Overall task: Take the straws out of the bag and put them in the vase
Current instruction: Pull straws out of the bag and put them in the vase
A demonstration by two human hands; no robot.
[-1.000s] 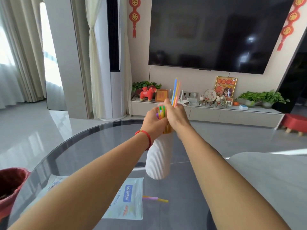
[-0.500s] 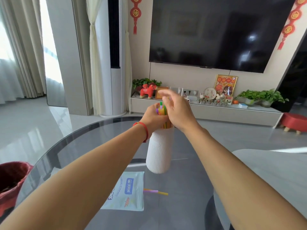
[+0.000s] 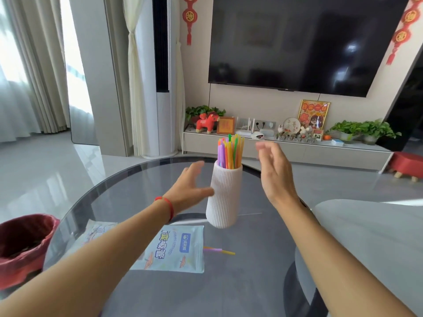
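Note:
A white ribbed vase (image 3: 223, 195) stands upright on the round glass table (image 3: 240, 282). A bunch of coloured straws (image 3: 231, 152) sticks out of its mouth. My left hand (image 3: 190, 188) is open just left of the vase, fingertips close to its side. My right hand (image 3: 274, 170) is open to the right of the vase, apart from it. The flat straw bag (image 3: 176, 250) lies on the table in front of the vase. One loose purple-and-yellow straw (image 3: 219, 250) lies beside the bag's right edge.
A red bin (image 3: 25, 245) stands on the floor left of the table. A grey cushion or seat (image 3: 370, 236) is at the right. Behind are a TV cabinet (image 3: 286, 149) with ornaments and a wall-mounted television (image 3: 297, 42).
Both hands were closed around the straws at the vase's mouth. They have let go and spread apart to either side, leaving the straws standing in the vase.

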